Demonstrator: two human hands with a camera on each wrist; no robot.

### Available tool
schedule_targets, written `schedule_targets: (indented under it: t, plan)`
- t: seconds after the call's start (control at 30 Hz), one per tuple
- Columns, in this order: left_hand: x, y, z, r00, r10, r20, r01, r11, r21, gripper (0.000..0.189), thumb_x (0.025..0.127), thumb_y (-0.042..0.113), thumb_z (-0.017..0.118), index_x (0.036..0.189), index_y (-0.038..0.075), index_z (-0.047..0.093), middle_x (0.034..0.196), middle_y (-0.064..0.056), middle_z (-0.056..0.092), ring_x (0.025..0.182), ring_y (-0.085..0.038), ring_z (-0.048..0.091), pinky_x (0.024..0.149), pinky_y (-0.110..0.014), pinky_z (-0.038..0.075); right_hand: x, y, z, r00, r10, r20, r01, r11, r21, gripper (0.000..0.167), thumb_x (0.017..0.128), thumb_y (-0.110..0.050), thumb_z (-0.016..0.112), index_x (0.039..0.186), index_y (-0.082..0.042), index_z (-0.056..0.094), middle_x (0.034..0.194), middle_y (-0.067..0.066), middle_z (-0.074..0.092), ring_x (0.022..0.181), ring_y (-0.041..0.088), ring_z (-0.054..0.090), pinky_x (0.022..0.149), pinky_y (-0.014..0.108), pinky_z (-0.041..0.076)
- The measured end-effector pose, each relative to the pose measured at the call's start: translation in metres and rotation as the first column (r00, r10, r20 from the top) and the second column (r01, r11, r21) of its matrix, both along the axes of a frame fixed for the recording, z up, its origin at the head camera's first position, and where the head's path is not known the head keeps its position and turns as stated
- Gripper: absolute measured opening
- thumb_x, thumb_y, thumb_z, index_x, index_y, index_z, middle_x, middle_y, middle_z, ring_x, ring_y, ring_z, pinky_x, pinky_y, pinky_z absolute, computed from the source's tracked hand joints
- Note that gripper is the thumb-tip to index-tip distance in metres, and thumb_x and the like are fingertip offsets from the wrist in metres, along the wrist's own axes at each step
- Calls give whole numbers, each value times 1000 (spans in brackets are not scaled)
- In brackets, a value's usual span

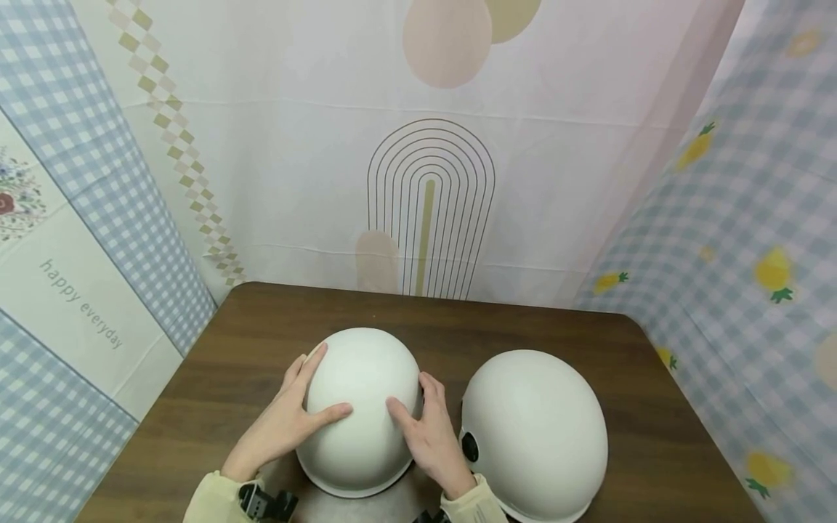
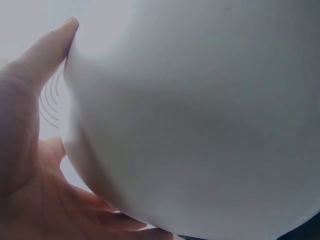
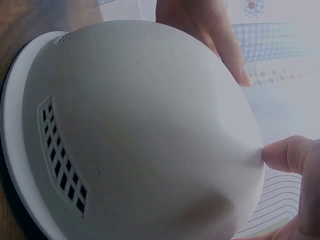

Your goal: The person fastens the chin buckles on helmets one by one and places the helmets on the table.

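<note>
Two hands gripping 1 white dome [image 1: 362, 428] over the bench [image 1: 281, 309] – dome sits btwn them.
L hand [image 1: 288, 421]: fingers curved round its L side, thumb on near face. R hand [image 1: 428, 439]: fingers round R side, thumb likewise on near face, bare shell btwn thumbtips. Vent grille [image 3: 62, 157] low, by rim – 2nd dome [image 1: 536, 436] just beside R hand.
</note>
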State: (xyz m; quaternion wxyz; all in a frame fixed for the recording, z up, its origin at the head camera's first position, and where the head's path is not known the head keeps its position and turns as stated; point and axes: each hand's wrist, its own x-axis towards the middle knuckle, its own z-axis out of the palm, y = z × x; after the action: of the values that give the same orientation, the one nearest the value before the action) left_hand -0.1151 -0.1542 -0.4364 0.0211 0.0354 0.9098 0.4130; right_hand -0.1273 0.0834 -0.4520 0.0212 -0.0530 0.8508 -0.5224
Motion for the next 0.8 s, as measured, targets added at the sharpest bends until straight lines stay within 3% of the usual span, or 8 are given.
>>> schedule_targets:
  t: [0.37, 0.8]
  plan:
    - [0, -2, 0, 1000, -3, -1, 3, 1000, -4, 98, 80, 61, 70, 155, 41, 10, 158, -26, 2, 130, -59, 29, 85, -69, 41, 1, -5, 0, 999, -11, -39, 12, 1000, 25, 81, 89, -52, 64, 145, -1, 35, 132, 18, 38, 123, 33, 37, 100, 57, 35]
    - [-1, -2, 0, 1000, -5, 13, 5, 1000, -10, 105, 80, 60, 71, 156, 37, 2, 158, -24, 1, 130, -58, 31, 86, -68, 41, 0, -5, -5, 999, -21, -46, 22, 999, 24, 79, 88, -54, 63, 142, -3, 35, 133, 18, 35, 124, 32, 35, 100, 55, 35]
